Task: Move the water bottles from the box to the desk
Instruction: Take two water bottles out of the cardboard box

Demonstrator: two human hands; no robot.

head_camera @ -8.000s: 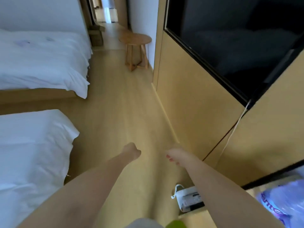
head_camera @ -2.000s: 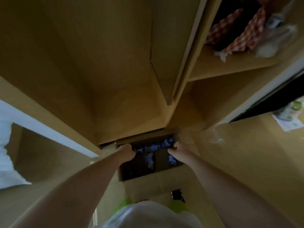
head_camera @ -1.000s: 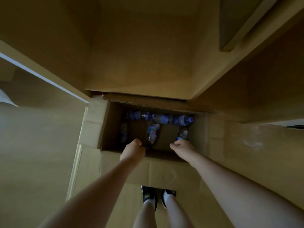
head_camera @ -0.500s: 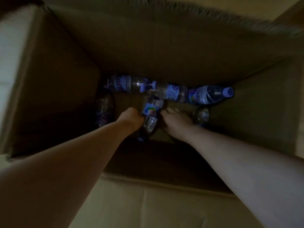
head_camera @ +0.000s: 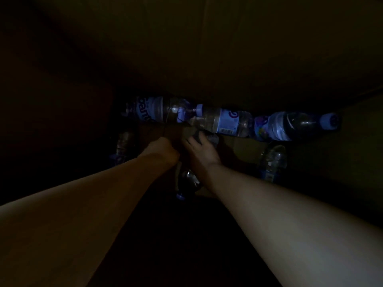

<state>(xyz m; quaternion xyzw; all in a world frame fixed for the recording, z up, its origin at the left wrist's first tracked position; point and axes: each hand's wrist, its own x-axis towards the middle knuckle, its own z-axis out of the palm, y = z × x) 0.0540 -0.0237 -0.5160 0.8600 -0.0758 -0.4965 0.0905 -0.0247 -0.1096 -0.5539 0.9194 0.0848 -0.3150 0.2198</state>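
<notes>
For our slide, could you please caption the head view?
Both hands reach a water bottle lying inside the dim box.

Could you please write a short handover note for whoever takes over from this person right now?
Both hands are deep in the dark cardboard box. The left hand and right hand are on one lying middle bottle; the grip is too dim to confirm. Three bottles lie along the far wall, one more at the left and one at the right. No bottle is out of the box in this view. Left: lift each out and carry it to the desk.
</notes>
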